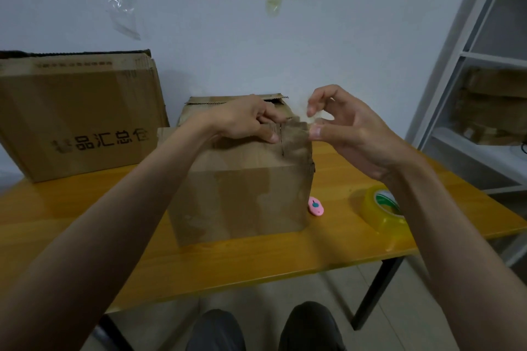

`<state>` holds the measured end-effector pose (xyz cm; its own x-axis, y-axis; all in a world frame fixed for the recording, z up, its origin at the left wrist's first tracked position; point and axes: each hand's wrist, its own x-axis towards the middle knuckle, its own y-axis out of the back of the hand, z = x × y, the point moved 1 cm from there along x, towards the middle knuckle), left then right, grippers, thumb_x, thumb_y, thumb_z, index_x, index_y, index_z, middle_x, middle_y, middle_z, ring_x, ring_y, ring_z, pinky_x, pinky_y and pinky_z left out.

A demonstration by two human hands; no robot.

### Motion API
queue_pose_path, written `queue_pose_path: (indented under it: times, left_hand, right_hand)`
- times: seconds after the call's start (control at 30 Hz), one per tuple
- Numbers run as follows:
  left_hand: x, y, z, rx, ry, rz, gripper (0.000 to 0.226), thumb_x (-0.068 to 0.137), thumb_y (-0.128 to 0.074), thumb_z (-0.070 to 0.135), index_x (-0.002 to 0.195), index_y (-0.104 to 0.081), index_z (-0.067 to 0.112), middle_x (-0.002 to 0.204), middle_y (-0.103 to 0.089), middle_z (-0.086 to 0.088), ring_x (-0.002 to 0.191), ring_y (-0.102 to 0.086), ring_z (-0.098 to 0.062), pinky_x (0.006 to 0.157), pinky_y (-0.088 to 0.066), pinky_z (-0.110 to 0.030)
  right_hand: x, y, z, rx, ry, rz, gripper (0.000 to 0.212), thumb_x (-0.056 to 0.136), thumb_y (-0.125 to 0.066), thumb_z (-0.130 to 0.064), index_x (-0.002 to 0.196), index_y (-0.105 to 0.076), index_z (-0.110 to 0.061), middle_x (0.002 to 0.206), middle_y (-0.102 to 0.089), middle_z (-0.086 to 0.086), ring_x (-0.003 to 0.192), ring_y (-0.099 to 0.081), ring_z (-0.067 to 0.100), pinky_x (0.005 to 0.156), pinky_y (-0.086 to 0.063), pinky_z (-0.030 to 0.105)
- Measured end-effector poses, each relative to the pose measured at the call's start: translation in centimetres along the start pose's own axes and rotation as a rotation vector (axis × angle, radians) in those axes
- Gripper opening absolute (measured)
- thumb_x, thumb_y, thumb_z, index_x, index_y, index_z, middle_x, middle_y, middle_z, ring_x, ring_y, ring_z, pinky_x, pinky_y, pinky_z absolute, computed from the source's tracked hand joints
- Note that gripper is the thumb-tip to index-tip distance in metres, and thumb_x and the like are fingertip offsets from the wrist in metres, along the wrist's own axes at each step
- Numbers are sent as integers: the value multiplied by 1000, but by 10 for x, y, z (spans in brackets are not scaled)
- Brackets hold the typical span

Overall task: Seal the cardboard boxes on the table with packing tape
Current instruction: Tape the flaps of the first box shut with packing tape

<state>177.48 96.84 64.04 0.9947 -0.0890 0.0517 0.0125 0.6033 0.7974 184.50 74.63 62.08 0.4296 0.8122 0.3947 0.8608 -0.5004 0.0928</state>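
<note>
head view, centre of the frame: small cardboard box (242, 188) standing on the wooden table (85, 225), top flaps folded down, seam meeting near the upper right edge. left hand (242, 122) on the box top, fingers curled over the near flap edge and pressing it down beside the seam. right hand (350, 134) just right of the box's upper corner, thumb and forefinger pinching what looks like a clear strip of tape (302, 120) running onto the corner; other fingers raised and loosely spread. strip faint and blurred, so extent across the seam cannot be told. judging from this: sealing of the small box under way, seam along the top apparently not yet fully covered. left of the frame: larger printed box (77, 114) at the back of the table, flaps seemingly closed, some tape showing along its upper front; cannot tell whether its top seam is sealed. right of the frame, near the table edge: yellowish tape roll (382, 208) lying flat, partly behind the right forearm. just right of the small box's base: small pink cutter (315, 206). probably left to do: smoothing down this strip, then checking the larger box.
</note>
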Motion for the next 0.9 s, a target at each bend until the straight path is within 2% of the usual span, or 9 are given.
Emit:
queue_pose_path:
  times: [0.07, 0.1, 0.2, 0.3, 0.37, 0.57, 0.67, 0.8, 0.9]
  left_hand:
    - [2, -2, -1, -11, 8, 27, 20, 95, -67, 5, 114, -71, 10, 61, -67, 19, 60, -57, 9, 65, -39, -4]
    - [2, -2, -1, -17, 9, 40, 19, 95, -67, 4, 112, -72, 11, 61, -66, 19, 60, -56, 8, 65, -40, -4]
    - [3, -2, -2, -13, 3, 56, 20, 94, -67, 6, 111, -74, 14, 79, -75, 9, 72, -63, 4, 71, -44, -9]
    - [4, -2, -3, 8, 20, 80, 27, 94, -69, 9, 120, -71, 11, 80, -76, 13, 76, -65, 6, 75, -46, -10]
    - [5, -3, -4, -1, 38, 106, 32, 93, -70, 8, 124, -69, 9, 79, -76, 15, 79, -66, 6, 79, -47, -9]
    - [1, -4, -2, -21, 44, 120, 32, 93, -70, 9, 125, -68, 12, 81, -76, 15, 82, -67, 6, 78, -47, -6]
    - [1, -3, -1, -17, 38, 118, 31, 93, -70, 11, 124, -69, 14, 82, -76, 13, 82, -68, 5, 75, -46, -7]
    - [0, -3, -2, -42, 19, 107, 27, 94, -69, 9, 120, -71, 12, 84, -77, 10, 82, -67, 2, 79, -46, -13]
    - [-1, -4, -1, -39, 2, 92, 24, 95, -68, 9, 117, -73, 14, 78, -75, 13, 77, -64, 5, 76, -44, -10]
  right_hand:
    - [-2, -1, 0, -19, -34, -61, 36, 83, -70, 7, 111, -56, -12, 109, -50, 9, 81, -52, 16, 81, -46, 28]
    - [-3, -3, 0, -36, -56, -91, 37, 83, -70, 10, 111, -56, -10, 109, -50, 10, 81, -53, 15, 79, -46, 26]
    - [-7, -8, 3, -59, -136, -144, 39, 84, -65, 17, 116, -54, -4, 108, -53, 11, 80, -56, 16, 74, -51, 23]
    - [-10, -11, 10, -25, -266, -189, 40, 87, -63, 17, 119, -55, -4, 110, -53, 10, 82, -60, 16, 79, -58, 30]
    - [-11, -14, 14, -11, -319, -189, 38, 88, -63, 17, 118, -57, -6, 113, -51, 10, 83, -63, 15, 75, -61, 33]
    - [-7, -16, 21, -70, -296, -104, 36, 87, -66, 16, 111, -60, -10, 111, -47, 8, 84, -62, 14, 64, -60, 31]
    - [-5, -15, 21, -121, -276, -99, 35, 87, -67, 14, 111, -60, -10, 109, -49, 7, 83, -63, 11, 64, -60, 31]
    - [-2, -14, 18, -189, -250, -73, 34, 87, -69, 12, 114, -61, -9, 110, -51, 8, 81, -61, 15, 64, -59, 30]
    - [-1, -13, 16, -231, -224, -44, 33, 88, -69, 11, 115, -61, -7, 109, -52, 8, 81, -60, 16, 63, -58, 29]
